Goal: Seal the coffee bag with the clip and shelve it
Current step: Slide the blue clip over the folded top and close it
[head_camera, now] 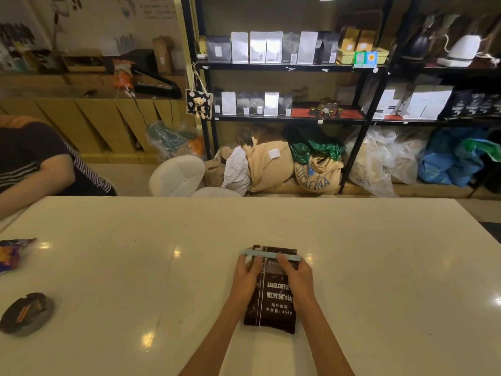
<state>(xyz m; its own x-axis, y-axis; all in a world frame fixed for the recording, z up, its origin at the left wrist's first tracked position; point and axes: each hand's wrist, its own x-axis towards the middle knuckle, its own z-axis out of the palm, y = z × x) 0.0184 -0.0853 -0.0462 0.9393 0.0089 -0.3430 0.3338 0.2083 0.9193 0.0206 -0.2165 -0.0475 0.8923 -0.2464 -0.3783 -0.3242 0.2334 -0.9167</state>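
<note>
A dark brown coffee bag (272,308) with white lettering lies flat on the white table (379,267), its top pointing away from me. A pale blue clip (267,254) lies across the bag's folded top. My left hand (248,272) presses on the clip's left end and the bag's left side. My right hand (294,272) holds the clip's right part, fingers over the bag's upper right. The black shelving (284,67) with coffee bags stands beyond the table.
A dark ashtray-like dish (25,313) sits near the table's left front. A colourful snack packet (13,253) lies at the left edge. A person's arm (40,166) rests at the far left. White chairs (176,176) and sacks (271,164) stand between table and shelves.
</note>
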